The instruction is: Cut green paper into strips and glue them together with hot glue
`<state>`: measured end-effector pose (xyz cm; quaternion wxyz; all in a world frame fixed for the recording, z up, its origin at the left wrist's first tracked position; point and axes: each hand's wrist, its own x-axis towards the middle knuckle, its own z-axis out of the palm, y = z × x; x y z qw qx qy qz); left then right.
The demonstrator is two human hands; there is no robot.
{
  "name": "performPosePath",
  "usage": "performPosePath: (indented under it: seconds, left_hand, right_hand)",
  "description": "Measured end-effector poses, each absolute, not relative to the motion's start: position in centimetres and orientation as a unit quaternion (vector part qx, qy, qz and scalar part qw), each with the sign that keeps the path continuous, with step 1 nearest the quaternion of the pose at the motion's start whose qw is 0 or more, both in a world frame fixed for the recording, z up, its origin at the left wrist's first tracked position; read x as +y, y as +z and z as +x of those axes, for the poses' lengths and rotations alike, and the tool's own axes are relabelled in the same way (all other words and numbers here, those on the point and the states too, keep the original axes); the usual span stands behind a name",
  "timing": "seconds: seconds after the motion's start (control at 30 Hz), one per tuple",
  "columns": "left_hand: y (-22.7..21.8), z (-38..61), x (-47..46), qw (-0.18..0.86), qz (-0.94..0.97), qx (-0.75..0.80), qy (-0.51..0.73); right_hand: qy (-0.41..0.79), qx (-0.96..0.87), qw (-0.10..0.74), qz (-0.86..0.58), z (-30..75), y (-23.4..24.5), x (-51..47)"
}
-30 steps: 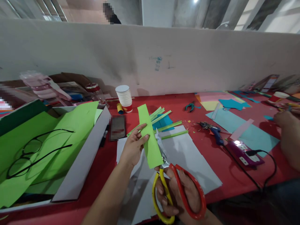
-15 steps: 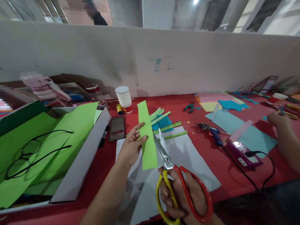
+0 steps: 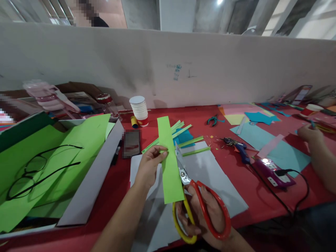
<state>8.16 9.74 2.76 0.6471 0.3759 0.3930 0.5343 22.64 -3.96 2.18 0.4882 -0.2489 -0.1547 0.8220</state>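
So, closest to the front edge of the worktop [image 3: 182, 113], the right hand [image 3: 195, 206] has its fingers curled through the loops of some chunky scissors [image 3: 186, 177], one loop red and one yellow. The left hand [image 3: 148, 164] is pinched closed, thumb against fingers, on the left edge of a wide green paper piece [image 3: 169, 161]. That piece is up over some white sheets [image 3: 217, 182] around the middle of the worktop, with the blades right at its right edge. Can't tell if they've bitten in, I don't see a cut line.

Behind it there's a bunch of thin green strips [image 3: 193, 141] by a blue scrap [image 3: 186, 134], so I'd say a decent batch is done. The held piece looks wide enough for several more, so call it partway. No idea what total they need.

Further back, toward the worktop's far edge, there's a stack of paper cups [image 3: 139, 108] and some small pliers [image 3: 212, 120].
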Motion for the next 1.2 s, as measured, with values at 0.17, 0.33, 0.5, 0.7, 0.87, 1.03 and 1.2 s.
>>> performPosePath:
  seconds: [0.17,0.33,0.5,0.7,0.87,1.03,1.2]
  left_hand:
    - [2.8,7.8,9.8,0.704,0.372,0.366,0.482]
    - [2.5,7.9,10.1,0.705,0.335,0.371,0.503]
    - [2.4,8.1,10.0,0.699,0.326,0.381,0.510]
    - [2.9,7.8,9.5,0.733,0.358,0.333,0.472]
    - [3.3,7.6,9.8,0.736,0.333,0.354,0.472]
    - [3.3,8.0,9.7,0.725,0.322,0.379,0.476]
    - [3.6,8.3,9.1,0.739,0.340,0.351,0.463]
  right_hand:
    - [0.823,-0.142,0.485,-0.258,22.4,1.5,-4.0]
    - [0.826,-0.132,0.490,-0.245,22.3,1.7,-3.7]
    - [0.828,-0.128,0.488,-0.246,23.0,2.1,-4.3]
    - [0.818,-0.144,0.486,-0.271,23.2,2.2,-4.5]
    - [0.831,-0.138,0.476,-0.251,22.9,1.8,-4.5]
    - [0.842,-0.128,0.459,-0.254,22.7,1.5,-4.7]
    - [0.820,-0.141,0.494,-0.253,21.9,1.8,-4.2]
